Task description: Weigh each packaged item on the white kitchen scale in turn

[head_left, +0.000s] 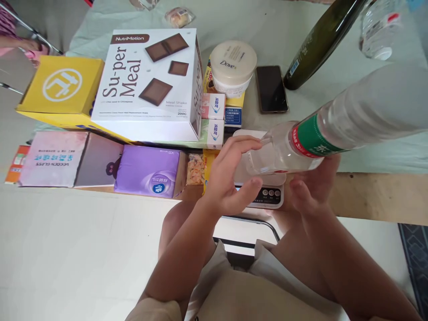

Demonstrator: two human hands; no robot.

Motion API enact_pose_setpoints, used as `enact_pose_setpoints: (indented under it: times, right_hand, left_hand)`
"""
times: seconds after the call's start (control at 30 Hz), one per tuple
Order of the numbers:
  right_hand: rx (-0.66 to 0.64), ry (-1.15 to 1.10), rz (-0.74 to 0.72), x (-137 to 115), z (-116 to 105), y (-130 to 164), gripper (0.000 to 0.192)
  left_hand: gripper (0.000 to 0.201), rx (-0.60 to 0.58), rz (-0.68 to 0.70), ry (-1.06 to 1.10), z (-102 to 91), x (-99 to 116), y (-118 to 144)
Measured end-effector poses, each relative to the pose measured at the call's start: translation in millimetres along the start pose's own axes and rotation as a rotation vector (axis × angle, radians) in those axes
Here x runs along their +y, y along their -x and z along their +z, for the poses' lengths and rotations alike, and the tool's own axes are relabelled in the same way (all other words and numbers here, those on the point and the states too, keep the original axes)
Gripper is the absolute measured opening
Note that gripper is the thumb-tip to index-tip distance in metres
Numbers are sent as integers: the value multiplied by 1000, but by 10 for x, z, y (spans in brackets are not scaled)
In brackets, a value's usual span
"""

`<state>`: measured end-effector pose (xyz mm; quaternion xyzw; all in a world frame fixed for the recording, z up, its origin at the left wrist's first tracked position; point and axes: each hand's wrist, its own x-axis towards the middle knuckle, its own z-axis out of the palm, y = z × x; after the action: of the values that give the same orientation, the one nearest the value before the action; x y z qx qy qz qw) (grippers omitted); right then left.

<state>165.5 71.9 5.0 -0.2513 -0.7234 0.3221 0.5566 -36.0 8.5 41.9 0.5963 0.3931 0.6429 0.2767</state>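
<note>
A large clear plastic bottle (281, 147) with a green and red label slants from the kitchen scale (277, 198) toward the upper right. Whether its base rests on the scale I cannot tell. My left hand (229, 176) is beside the bottle's lower end, fingers stretched out with the tips at its side and the thumb apart. On the other side my right hand (317, 183) supports the bottle below the label, its fingers partly hidden behind it. Much of the scale is covered by the bottle and my left hand.
Left of the scale are a purple tissue pack (147, 171), a white meal shake box (147, 84), a yellow box (63, 82) and toothpaste boxes (212, 133). Behind stand a Dove tub (234, 62), a phone (272, 89) and a dark green bottle (321, 44).
</note>
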Motion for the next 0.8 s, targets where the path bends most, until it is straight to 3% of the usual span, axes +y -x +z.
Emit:
enact_pose_setpoints:
  times: [0.2,0.37,0.43,0.57,0.7,0.8]
  right_hand:
    - [-14,-1,-39,54,-38,-54,77]
    - [57,70,-51,-48,-62,-160,103]
    - [-27,81,10,-115,-87,-192,106]
    - [-217,94,203,-254,-162,-301,90]
    - [-172,65,185,-372,-208,-493,101]
    - [-276,146,173,-452,-214,-620,102]
  left_hand:
    - [47,8,-5,-12,-34,35,-43]
    - [40,12,17,-3,-49,46,-80]
    - [37,10,39,3,-49,51,-92]
    - [34,3,49,4,-58,71,-102]
    - [36,10,-21,24,-65,91,-114]
    - [37,35,-44,29,-60,89,-133]
